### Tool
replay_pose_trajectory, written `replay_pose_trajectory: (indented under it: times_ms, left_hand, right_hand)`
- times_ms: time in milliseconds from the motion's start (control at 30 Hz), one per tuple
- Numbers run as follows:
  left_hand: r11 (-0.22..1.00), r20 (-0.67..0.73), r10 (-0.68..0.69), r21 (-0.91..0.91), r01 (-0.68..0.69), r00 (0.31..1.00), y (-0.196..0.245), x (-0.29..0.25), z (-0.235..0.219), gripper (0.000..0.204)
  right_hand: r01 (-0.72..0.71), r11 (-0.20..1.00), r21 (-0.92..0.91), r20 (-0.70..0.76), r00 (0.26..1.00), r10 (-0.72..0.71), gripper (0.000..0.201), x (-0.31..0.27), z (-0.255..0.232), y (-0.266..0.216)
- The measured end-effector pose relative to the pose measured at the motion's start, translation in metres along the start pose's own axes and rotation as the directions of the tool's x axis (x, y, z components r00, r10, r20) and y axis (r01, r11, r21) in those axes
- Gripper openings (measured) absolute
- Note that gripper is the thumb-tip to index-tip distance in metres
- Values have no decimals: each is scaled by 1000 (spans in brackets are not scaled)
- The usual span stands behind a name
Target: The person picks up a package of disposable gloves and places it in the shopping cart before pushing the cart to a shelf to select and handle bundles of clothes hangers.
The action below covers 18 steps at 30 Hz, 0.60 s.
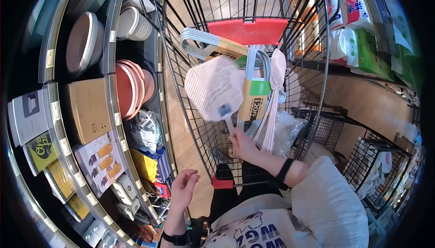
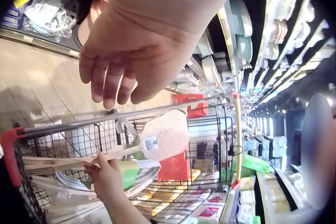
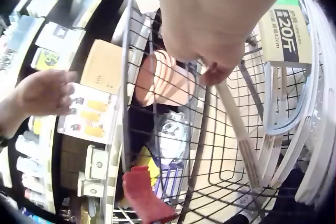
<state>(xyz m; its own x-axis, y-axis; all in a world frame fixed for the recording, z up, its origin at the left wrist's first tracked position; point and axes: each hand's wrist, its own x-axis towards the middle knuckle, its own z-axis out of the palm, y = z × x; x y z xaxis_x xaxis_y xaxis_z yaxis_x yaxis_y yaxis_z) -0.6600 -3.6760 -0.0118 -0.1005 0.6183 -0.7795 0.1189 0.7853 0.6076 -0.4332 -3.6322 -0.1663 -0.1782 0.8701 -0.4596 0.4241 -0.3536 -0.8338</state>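
My right hand (image 1: 244,147) grips the handle of a pale pink fly swatter (image 1: 214,88), its broad mesh head raised over the shopping cart and a small label near its neck. In the right wrist view the handle (image 3: 239,124) slants down from my fingers inside the cart. Beside it lie a bundle of hangers (image 1: 260,67) in a green and tan card sleeve, a second bundle (image 1: 195,37) and more fly swatters (image 1: 277,69). My left hand (image 1: 183,187) hangs outside the cart's left side, fingers loosely bent with nothing in them, as the left wrist view also shows.
The black wire cart (image 1: 195,125) has a red panel (image 1: 247,31) at its far end. A clear plastic bag (image 1: 287,132) lies inside. On the left, shelves hold pink basins (image 1: 129,89) and boxes (image 1: 88,110). Wire baskets (image 1: 371,162) and packaged paper goods (image 1: 358,51) stand on the right.
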Motion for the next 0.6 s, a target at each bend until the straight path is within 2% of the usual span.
replay_pose_trajectory:
  times_ms: [33, 100, 167, 267, 333, 367, 433, 467, 500, 533, 567, 600]
  left_hand:
    - [1000, 4, 4, 0, -4, 1000, 4, 4, 7, 18]
    - [975, 75, 107, 187, -120, 991, 12, 12, 20, 18]
    - [972, 94, 130, 183, -146, 987, 19, 16, 33, 18]
    - [971, 134, 131, 182, -155, 982, 26, 18, 46, 18]
    - [962, 140, 121, 228, -151, 983, 26, 18, 50, 19]
    - [961, 141, 119, 233, -149, 983, 23, 19, 50, 19]
    - [972, 149, 95, 200, -124, 984, 15, 19, 46, 19]
    - [975, 138, 82, 194, -108, 987, 13, 18, 44, 19]
    - [975, 134, 81, 194, -106, 988, 12, 18, 42, 19]
    - [981, 116, 92, 161, -110, 989, 9, 18, 40, 19]
    - [985, 97, 103, 127, -115, 990, 6, 18, 38, 19]
    - [986, 91, 104, 124, -115, 990, 3, 16, 37, 19]
  right_hand:
    - [1, 1000, -2, -5, 1000, -1, 15, -2, -13, -4]
    - [-117, 993, -5, -228, 967, 112, 17, 1, -47, -8]
    - [-193, 980, 46, -374, 907, 196, 19, 8, -95, -40]
    - [-224, 975, 2, -395, 895, 206, 23, 27, -117, 45]
    - [-500, 861, -91, -286, 841, 458, 32, 35, -114, 92]
    - [-502, 861, -86, -286, 840, 461, 32, 35, -112, 94]
    - [-562, 821, -106, -460, 759, 460, 36, 35, -103, 98]
    - [-559, 823, -105, -458, 762, 459, 36, 38, -100, 89]
    - [-401, 908, -120, -532, 799, 282, 37, 39, -97, 71]
    - [-231, 961, -152, -596, 797, 97, 38, 41, -94, 53]
    - [-227, 962, -154, -592, 801, 94, 38, 49, -93, 41]
    - [-90, 968, -235, -496, 867, -40, 40, 64, -94, 29]
